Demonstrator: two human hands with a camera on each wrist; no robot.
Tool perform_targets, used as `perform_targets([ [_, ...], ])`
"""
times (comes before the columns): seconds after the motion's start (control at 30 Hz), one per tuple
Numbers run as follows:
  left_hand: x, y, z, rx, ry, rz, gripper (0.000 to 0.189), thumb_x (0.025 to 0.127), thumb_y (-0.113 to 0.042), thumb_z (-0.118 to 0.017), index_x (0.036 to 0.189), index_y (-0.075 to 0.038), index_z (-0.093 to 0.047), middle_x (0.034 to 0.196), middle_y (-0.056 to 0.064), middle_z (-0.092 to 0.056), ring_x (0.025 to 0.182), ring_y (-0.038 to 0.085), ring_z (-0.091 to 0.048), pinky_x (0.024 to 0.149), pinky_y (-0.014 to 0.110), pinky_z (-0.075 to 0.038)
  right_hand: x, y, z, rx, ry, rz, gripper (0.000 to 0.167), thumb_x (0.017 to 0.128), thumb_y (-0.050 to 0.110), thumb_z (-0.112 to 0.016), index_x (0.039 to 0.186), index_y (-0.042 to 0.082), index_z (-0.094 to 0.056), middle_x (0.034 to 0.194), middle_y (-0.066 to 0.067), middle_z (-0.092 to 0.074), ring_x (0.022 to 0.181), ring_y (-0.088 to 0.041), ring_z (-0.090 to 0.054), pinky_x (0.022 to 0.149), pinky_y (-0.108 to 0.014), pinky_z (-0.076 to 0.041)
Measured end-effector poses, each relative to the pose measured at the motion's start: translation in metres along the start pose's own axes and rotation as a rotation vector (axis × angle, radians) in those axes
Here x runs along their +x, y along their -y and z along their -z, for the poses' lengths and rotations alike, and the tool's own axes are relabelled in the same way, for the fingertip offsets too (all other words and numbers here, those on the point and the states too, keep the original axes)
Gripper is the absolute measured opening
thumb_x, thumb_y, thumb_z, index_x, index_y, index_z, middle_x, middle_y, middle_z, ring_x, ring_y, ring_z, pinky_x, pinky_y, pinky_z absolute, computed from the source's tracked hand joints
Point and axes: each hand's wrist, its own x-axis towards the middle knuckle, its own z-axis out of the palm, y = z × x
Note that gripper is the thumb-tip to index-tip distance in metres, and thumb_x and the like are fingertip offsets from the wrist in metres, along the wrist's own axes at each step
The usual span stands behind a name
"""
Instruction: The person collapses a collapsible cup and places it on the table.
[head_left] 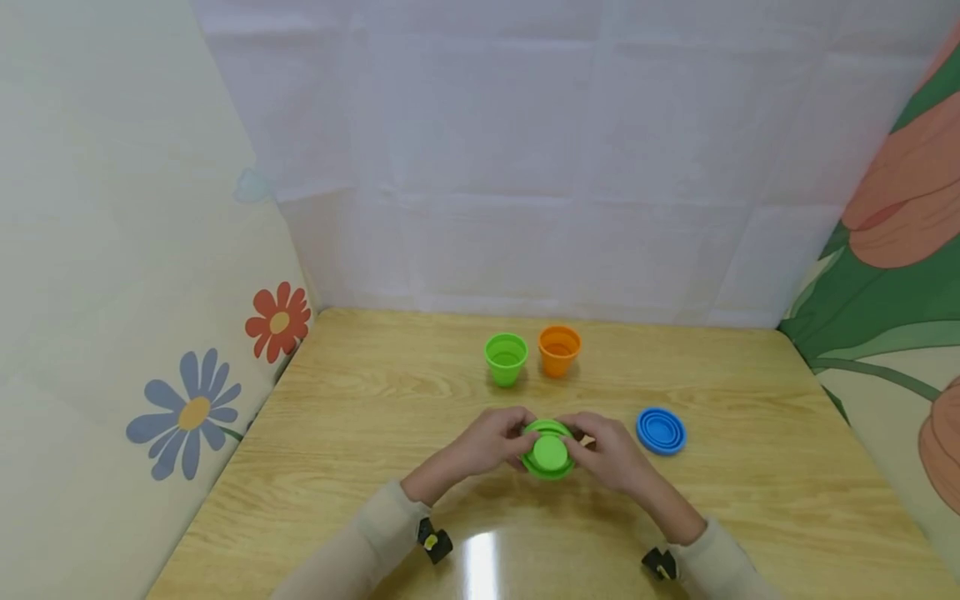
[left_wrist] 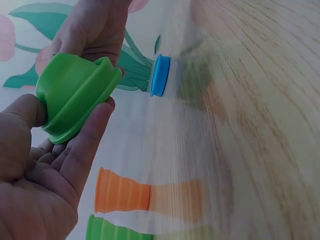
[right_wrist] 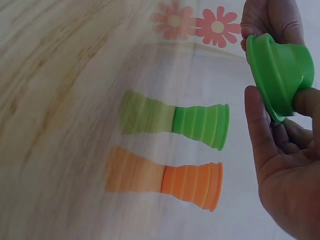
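Note:
Between both hands, above the table's near half, is a partly folded green collapsible cup (head_left: 550, 452). Its round base faces the head camera, and its rim points away. The left hand (head_left: 486, 443) pinches one side, with the thumb on the wall near the base and fingers under the rim. On the opposite side the right hand (head_left: 611, 452) grips it the same way. From the left wrist, the wall of the held green cup (left_wrist: 75, 95) looks bent and uneven near the rim. In the right wrist view the green cup (right_wrist: 282, 75) is tilted, its rim toward the table side.
Behind the hands, a second green cup (head_left: 506, 360) and an orange cup (head_left: 559, 351) stand unfolded and upright, side by side. A blue collapsible cup (head_left: 661, 431) lies folded flat, right of the right hand. White cloth (head_left: 480, 167) hangs along the wooden table's (head_left: 360, 375) back edge.

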Motion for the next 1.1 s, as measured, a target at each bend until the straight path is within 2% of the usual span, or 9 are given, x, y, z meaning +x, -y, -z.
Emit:
perform_targets([
  [0.17, 0.0008, -0.0017, -0.0030, 0.037, -0.038, -0.052, 0.019, 0.103, -0.012, -0.059, 0.113, 0.002, -0.064, 0.088, 0.008, -0.068, 0.074, 0.015, -0.068, 0.066, 0.038, -0.064, 0.0003, -0.0046, 0.0039, 0.101, 0.013, -0.013, 0.027, 0.101, 0.008, -0.061, 0.127, 0.003, -0.066, 0.104, -0.008, -0.067, 0.091, -0.012, -0.059, 0.071, -0.023, -0.059],
  [0.37, 0.0009, -0.0007, -0.0046, 0.044, -0.060, -0.076, 0.022, 0.106, -0.015, -0.054, 0.116, 0.002, -0.064, 0.097, 0.011, -0.071, 0.077, 0.014, -0.070, 0.066, 0.036, -0.064, -0.0002, -0.0045, 0.0099, 0.232, 0.066, -0.034, 0.034, 0.102, 0.012, -0.061, 0.135, 0.005, -0.062, 0.116, -0.011, -0.066, 0.099, -0.017, -0.055, 0.077, -0.027, -0.055],
  [0.53, 0.0011, 0.0004, -0.0043, -0.004, -0.051, -0.061, 0.024, 0.107, -0.017, -0.051, 0.119, 0.000, -0.064, 0.103, 0.011, -0.070, 0.081, 0.016, -0.071, 0.068, 0.036, -0.064, 0.0013, -0.0044, 0.0095, 0.214, 0.058, -0.033, 0.033, 0.101, 0.010, -0.062, 0.134, 0.005, -0.063, 0.113, -0.010, -0.067, 0.096, -0.016, -0.057, 0.075, -0.026, -0.057],
  [0.7, -0.0005, 0.0000, -0.0040, -0.076, -0.043, -0.041, 0.027, 0.108, -0.020, -0.049, 0.122, -0.001, -0.063, 0.105, 0.011, -0.069, 0.086, 0.018, -0.071, 0.073, 0.041, -0.064, 0.0018, -0.0041, 0.0073, 0.167, 0.022, -0.051, 0.031, 0.100, 0.010, -0.063, 0.130, 0.007, -0.065, 0.108, -0.007, -0.068, 0.095, -0.015, -0.059, 0.073, -0.024, -0.059],
  [0.93, -0.0013, 0.0009, -0.0035, -0.106, -0.025, -0.035, 0.033, 0.103, -0.025, -0.061, 0.124, 0.000, -0.061, 0.105, 0.010, -0.067, 0.087, 0.015, -0.068, 0.077, 0.044, -0.063, 0.0020, -0.0021, 0.0052, 0.144, -0.008, -0.036, 0.030, 0.100, 0.010, -0.063, 0.130, 0.009, -0.066, 0.108, -0.006, -0.069, 0.094, -0.014, -0.061, 0.071, -0.025, -0.060],
  [1.1, -0.0008, 0.0001, -0.0023, -0.122, -0.035, -0.022, 0.034, 0.102, -0.024, -0.062, 0.124, 0.002, -0.060, 0.106, 0.012, -0.067, 0.087, 0.014, -0.068, 0.078, 0.042, -0.063, 0.0022, -0.0009, 0.0045, 0.164, -0.024, -0.090, 0.032, 0.101, 0.015, -0.063, 0.132, 0.009, -0.064, 0.112, -0.007, -0.070, 0.097, -0.017, -0.062, 0.075, -0.031, -0.061],
])
